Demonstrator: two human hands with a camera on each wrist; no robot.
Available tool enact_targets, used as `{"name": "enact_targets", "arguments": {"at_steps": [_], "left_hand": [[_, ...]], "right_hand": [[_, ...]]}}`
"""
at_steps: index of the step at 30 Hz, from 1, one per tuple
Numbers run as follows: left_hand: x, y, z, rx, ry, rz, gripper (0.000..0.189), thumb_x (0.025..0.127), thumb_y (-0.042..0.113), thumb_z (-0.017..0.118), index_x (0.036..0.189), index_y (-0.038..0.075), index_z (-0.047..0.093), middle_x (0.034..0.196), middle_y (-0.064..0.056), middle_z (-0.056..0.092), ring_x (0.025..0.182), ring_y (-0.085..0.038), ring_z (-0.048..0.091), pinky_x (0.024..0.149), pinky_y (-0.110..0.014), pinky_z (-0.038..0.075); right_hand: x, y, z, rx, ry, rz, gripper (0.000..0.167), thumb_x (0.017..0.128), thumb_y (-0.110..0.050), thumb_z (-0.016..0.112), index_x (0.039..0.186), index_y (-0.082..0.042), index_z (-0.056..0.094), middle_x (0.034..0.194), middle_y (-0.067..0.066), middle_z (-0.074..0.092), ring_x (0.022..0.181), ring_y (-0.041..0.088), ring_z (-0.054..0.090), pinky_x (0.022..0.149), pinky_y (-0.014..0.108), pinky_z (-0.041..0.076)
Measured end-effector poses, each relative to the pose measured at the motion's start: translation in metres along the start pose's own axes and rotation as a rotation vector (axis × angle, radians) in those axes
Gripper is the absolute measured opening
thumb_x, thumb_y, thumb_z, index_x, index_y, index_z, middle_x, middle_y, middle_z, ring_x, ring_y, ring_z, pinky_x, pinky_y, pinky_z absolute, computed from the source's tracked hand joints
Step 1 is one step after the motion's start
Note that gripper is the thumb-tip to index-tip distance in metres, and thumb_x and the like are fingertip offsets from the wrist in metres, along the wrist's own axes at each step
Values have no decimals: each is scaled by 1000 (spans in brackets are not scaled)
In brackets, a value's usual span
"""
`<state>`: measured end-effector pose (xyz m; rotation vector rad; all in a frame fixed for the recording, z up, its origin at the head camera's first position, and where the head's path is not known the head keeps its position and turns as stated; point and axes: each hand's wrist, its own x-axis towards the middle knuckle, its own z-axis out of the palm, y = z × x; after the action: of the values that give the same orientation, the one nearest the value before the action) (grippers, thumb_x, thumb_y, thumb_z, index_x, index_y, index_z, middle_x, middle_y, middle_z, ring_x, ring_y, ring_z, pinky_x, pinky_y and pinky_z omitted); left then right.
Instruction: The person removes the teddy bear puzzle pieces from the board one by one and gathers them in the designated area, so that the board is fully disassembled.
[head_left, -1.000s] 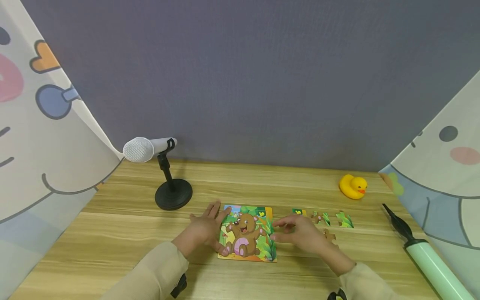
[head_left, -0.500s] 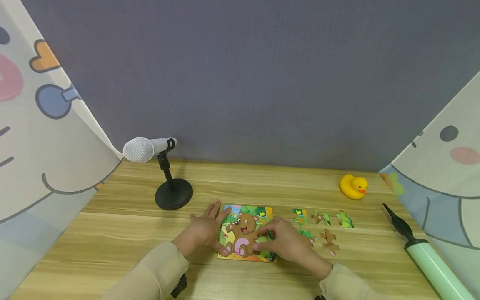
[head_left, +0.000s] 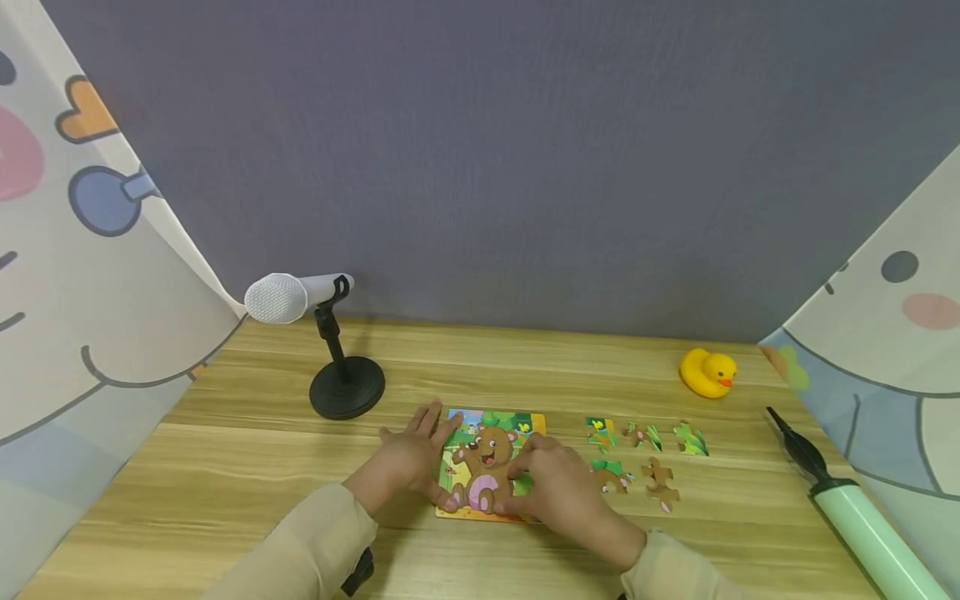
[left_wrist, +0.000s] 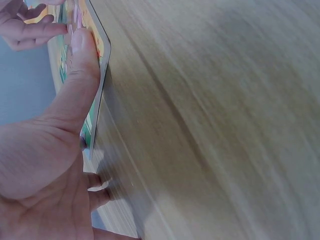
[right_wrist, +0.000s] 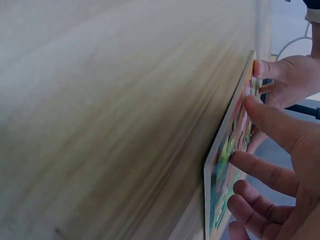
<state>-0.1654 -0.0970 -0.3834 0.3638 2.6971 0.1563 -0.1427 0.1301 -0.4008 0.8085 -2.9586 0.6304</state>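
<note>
A square bear puzzle (head_left: pixel 491 483) lies on the table in the head view. My left hand (head_left: pixel 408 458) rests along its left side, fingers spread and fairly straight. The left thumb (left_wrist: pixel 82 65) lies on the puzzle's corner in the left wrist view. My right hand (head_left: pixel 558 487) is over the puzzle's right half, covering much of it. Thumb and forefinger reach down to the picture, a small gap apart, around a puzzle piece (head_left: pixel 522 483) mostly hidden by the hand. In the right wrist view the other fingers (right_wrist: pixel 255 200) curl loosely above the puzzle (right_wrist: pixel 220 180).
Several loose puzzle pieces (head_left: pixel 660 475) lie right of the right hand. A yellow rubber duck (head_left: pixel 707 373) sits behind them. At the right edge lies a pale green hand pump (head_left: pixel 870 533). A white microphone (head_left: pixel 279 298) on a black stand (head_left: pixel 347 388) stands back left.
My right hand has moved left from the puzzle's right edge onto its right half, uncovering more loose pieces. The left hand has stayed in place.
</note>
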Motion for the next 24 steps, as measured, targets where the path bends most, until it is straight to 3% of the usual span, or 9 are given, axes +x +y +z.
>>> {"name": "enact_targets", "arguments": {"at_steps": [11, 18, 24], "left_hand": [[0, 0, 0, 8, -7, -9, 124, 67, 55, 89, 163, 15, 22, 168, -19, 10, 154, -37, 16, 103, -80, 28], [1, 1, 1, 13, -6, -12, 124, 67, 55, 89, 163, 15, 22, 168, -19, 10, 154, -37, 16, 103, -80, 28], [1, 0, 2, 11, -9, -14, 124, 67, 56, 88, 163, 16, 22, 168, -18, 10, 154, -36, 16, 103, -80, 28]], "right_hand": [[0, -2, 5, -13, 46, -32, 40, 64, -37, 97, 81, -18, 67, 87, -7, 58, 75, 8, 52, 62, 26, 45], [1, 8, 0, -27, 71, -59, 38, 65, -35, 96, 83, -14, 70, 86, -4, 58, 70, 8, 50, 60, 25, 42], [5, 17, -6, -80, 33, -61, 36, 70, -35, 93, 93, -13, 76, 94, -2, 59, 72, 7, 48, 60, 25, 41]]}}
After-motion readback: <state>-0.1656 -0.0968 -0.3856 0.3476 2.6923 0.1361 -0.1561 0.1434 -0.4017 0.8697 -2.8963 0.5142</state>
